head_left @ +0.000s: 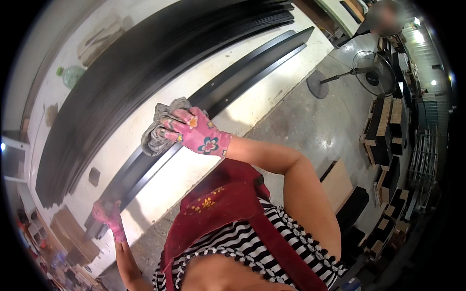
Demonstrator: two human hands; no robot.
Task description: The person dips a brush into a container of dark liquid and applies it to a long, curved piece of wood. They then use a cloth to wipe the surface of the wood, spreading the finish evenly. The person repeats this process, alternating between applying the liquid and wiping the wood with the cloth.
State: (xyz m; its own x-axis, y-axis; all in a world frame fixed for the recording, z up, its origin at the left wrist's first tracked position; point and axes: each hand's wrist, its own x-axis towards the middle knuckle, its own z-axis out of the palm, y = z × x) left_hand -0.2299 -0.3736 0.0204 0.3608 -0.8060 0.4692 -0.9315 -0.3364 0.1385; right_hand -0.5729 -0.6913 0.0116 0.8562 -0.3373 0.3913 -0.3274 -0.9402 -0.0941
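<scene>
Slanting lengthwise up-R, blk strip (224,91)

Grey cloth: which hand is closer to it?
Right. The right hand holds the cloth; the left hand is away from it, at the lower-left end of the dark strip.

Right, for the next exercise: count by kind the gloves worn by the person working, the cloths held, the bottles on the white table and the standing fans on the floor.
Pink fabric gloves: 2
Crumpled grey cloth: 1
Translucent green plastic bottle: 1
Round dark standing fan: 1
Total: 5
</scene>
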